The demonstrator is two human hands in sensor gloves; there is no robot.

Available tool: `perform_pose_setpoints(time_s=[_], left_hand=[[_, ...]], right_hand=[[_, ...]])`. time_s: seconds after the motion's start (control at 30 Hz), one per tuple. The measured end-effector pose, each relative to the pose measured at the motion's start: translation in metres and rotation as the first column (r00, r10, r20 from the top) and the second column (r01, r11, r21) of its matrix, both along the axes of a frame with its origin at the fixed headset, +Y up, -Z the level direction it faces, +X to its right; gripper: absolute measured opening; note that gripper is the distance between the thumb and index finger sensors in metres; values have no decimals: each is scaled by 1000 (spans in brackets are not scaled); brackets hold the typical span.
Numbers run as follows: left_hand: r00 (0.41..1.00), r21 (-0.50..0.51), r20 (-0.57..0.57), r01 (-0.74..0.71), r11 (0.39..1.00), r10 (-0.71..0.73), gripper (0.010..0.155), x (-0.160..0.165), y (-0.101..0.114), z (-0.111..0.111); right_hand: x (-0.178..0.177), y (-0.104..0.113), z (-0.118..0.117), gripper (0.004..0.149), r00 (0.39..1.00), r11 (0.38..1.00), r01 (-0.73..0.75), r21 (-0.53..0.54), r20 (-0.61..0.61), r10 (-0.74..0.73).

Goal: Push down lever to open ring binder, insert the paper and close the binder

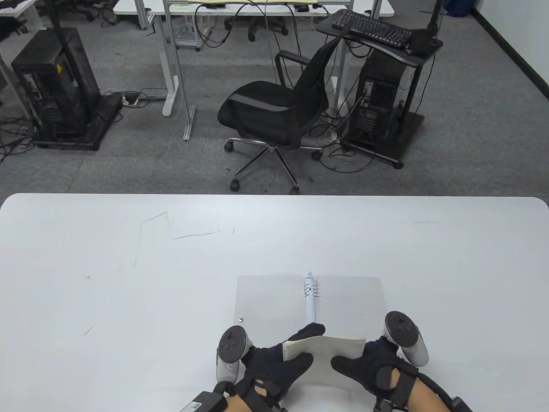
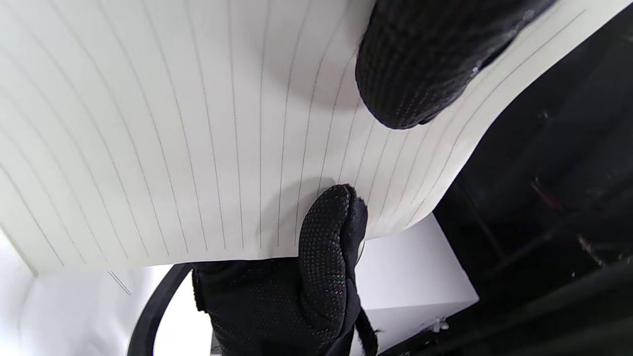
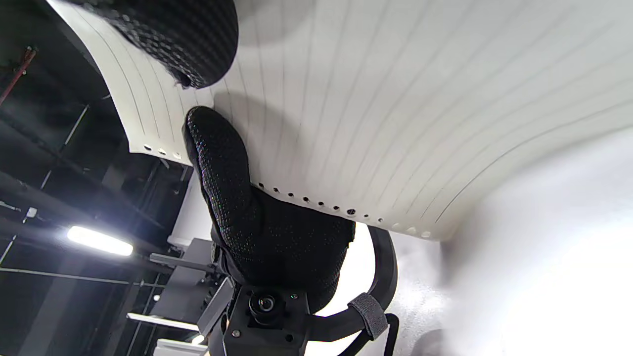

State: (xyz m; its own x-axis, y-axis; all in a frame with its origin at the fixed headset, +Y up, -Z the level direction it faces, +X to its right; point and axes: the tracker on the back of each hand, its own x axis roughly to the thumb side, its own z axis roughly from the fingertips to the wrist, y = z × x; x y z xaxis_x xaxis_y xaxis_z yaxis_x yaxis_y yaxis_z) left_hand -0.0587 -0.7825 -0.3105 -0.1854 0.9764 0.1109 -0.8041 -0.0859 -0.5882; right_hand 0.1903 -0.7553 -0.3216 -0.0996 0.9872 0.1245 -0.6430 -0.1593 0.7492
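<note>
A ring binder [image 1: 266, 300] lies spread flat on the table, its white spine [image 1: 310, 307] running away from me with small rings near the far end. Just above its near edge I hold a lined sheet of paper [image 1: 330, 354] with both hands, curved upward. My left hand [image 1: 298, 345] pinches the sheet's left side, the edge with punched holes [image 3: 321, 203]. My right hand [image 1: 356, 356] pinches the right side, thumb on top. In the left wrist view the paper [image 2: 173, 133] fills the frame. Whether the rings stand apart or closed is too small to tell.
The white table [image 1: 128, 279] stretches wide to the left and beyond the binder. A small metal stud [image 1: 240, 319] sits on the binder's left cover. Past the table's far edge stand an office chair [image 1: 274, 111] and computer towers on the floor.
</note>
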Motion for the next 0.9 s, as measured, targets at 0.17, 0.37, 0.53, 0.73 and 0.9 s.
perform_pose_setpoints(time_s=[0.17, 0.37, 0.53, 0.73, 0.9], left_hand=[[1000, 31, 15, 10, 999, -11, 44, 2, 10, 5], [1000, -30, 18, -2, 1000, 3, 42, -1, 3, -1], [1000, -23, 4, -12, 1000, 12, 41, -2, 8, 2], [999, -14, -40, 21, 1000, -21, 47, -8, 11, -1], [968, -66, -245, 45, 997, -60, 45, -34, 19, -5]], right_hand=[[1, 7, 1, 53, 1000, 999, 24, 30, 3, -24], [2, -3, -3, 56, 999, 1000, -7, -12, 38, 7], [7, 2, -6, 49, 988, 998, -5, 58, 153, -4], [14, 7, -10, 47, 977, 996, -23, 82, 212, 5], [32, 6, -18, 47, 958, 999, -46, 20, 283, 38]])
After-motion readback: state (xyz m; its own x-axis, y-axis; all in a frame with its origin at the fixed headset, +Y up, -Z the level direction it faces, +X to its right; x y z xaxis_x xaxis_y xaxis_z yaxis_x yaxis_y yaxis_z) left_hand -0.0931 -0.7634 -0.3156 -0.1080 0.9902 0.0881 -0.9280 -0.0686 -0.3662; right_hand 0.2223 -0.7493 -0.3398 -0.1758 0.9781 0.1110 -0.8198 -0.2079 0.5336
